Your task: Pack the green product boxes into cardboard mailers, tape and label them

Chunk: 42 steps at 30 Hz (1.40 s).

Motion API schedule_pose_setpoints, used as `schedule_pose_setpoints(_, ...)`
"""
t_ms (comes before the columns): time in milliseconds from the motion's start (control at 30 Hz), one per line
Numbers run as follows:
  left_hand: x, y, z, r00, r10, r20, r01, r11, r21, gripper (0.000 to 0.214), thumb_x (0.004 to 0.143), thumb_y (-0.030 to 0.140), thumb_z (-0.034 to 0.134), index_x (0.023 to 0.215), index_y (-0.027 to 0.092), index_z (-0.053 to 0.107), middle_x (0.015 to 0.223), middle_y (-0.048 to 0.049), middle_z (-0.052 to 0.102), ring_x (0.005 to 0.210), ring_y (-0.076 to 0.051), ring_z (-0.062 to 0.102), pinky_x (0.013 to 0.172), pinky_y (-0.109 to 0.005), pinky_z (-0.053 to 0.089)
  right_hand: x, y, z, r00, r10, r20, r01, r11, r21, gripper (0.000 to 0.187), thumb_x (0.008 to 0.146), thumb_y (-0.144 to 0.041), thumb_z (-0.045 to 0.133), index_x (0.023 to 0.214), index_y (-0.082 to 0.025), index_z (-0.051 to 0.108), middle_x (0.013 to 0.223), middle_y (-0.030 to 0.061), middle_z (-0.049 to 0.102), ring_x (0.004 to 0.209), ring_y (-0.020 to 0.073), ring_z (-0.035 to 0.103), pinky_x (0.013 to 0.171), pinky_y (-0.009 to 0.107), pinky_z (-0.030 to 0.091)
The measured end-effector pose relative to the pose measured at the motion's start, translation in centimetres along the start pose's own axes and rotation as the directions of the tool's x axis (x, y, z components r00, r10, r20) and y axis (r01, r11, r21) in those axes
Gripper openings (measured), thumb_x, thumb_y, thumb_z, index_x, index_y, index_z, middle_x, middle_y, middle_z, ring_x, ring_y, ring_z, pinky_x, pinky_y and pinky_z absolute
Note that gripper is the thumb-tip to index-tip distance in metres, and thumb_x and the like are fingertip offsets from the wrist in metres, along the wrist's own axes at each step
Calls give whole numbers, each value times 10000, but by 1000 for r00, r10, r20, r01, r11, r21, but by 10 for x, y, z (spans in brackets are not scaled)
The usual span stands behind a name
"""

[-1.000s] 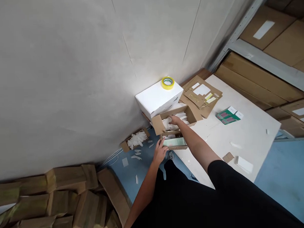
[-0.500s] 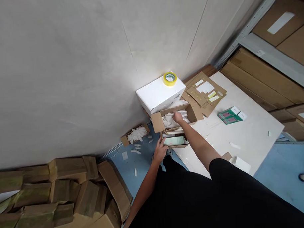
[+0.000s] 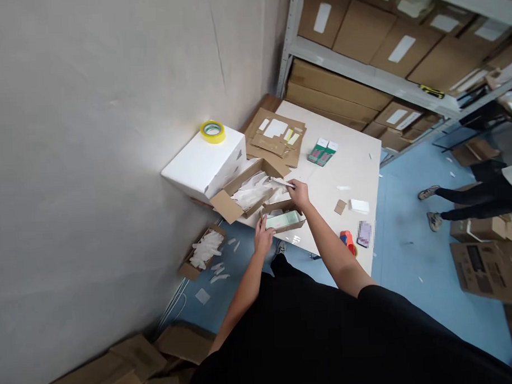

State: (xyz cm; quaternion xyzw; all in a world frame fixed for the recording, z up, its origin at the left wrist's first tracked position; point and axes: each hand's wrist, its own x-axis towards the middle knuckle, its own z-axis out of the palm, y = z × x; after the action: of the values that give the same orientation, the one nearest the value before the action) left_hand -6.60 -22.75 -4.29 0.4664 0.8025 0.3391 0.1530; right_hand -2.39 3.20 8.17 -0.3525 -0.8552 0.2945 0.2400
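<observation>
My left hand (image 3: pixel 262 236) grips the left end of a small open cardboard box (image 3: pixel 291 228) at the table's front edge. Inside that box lies a pale green box (image 3: pixel 282 220). Just above it, my right hand (image 3: pixel 298 194) pinches a thin white strip (image 3: pixel 282 182), which looks like padding paper or foam. Behind the small box stands a larger open carton (image 3: pixel 226 206), flaps spread, filled with similar white strips (image 3: pixel 251 192).
A yellow tape roll (image 3: pixel 212 132) rests on a white box (image 3: pixel 196 166) by the wall. Flattened cardboard (image 3: pixel 260 141), green boxes (image 3: pixel 322 152), a red-and-blue tape dispenser (image 3: pixel 348 242) and a blurred phone-like item (image 3: pixel 364 233) lie on the table (image 3: pixel 323 187). Another person's legs (image 3: pixel 470 198) stand right.
The view has turned to the right. My right hand has come out of the larger carton with a white strip. My left hand stays on the small box.
</observation>
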Motion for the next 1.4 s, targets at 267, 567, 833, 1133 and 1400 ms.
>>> schedule_pose_setpoints(267, 33, 29, 31, 990, 112, 82, -108, 993, -57, 190, 953, 216, 634, 992, 212, 820, 1748, -15, 321, 1609, -350, 283, 1285, -521, 381, -116, 54, -59, 996, 77, -37, -80, 992, -96, 278, 929, -218, 554, 1101, -229, 772, 1104, 83, 787, 1042, 246, 726, 967, 344, 567)
schedule_pose_setpoints(567, 84, 91, 83, 935, 169, 313, -145, 985, -99, 222, 912, 177, 615, 995, 187, 821, 1767, -26, 272, 1639, -315, 216, 1329, -494, 272, -153, 125, -79, 940, 304, 157, -279, 947, -161, 594, 923, -289, 662, 1509, -222, 587, 1632, 140, 480, 1507, 327, 451, 1230, 484, 415)
schedule_pose_setpoints(833, 106, 105, 95, 936, 86, 341, -122, 989, 83, 255, 842, 179, 712, 1079, 227, 792, 1777, -27, 238, 1656, -374, 95, 1313, -599, 222, -183, 172, -127, 927, 374, -5, -373, 925, -64, 590, 941, -285, 597, 1525, -208, 565, 1655, 134, 455, 1544, 307, 410, 1242, 479, 417)
schedule_pose_setpoints(1133, 109, 78, 90, 905, -402, 141, 409, 912, -24, 873, 928, 396, 630, 1681, 184, 242, 1689, -170, 403, 1584, -327, 356, 1267, -513, 364, -203, 200, -115, 856, 516, -21, -512, 853, 99, 657, 922, -307, 598, 1560, -183, 505, 1606, 146, 522, 1504, 294, 480, 1267, 469, 387)
schedule_pose_setpoints(1400, 129, 71, 89, 866, -73, 495, 136, 987, -91, 960, 801, 522, 807, 1614, 185, 426, 1722, -168, 346, 1532, -321, 448, 1209, -401, 434, -215, 204, -89, 805, 591, 54, -582, 770, 260, 753, 881, -319, 634, 1608, -237, 455, 1614, 129, 528, 1362, 309, 620, 1127, 479, 525)
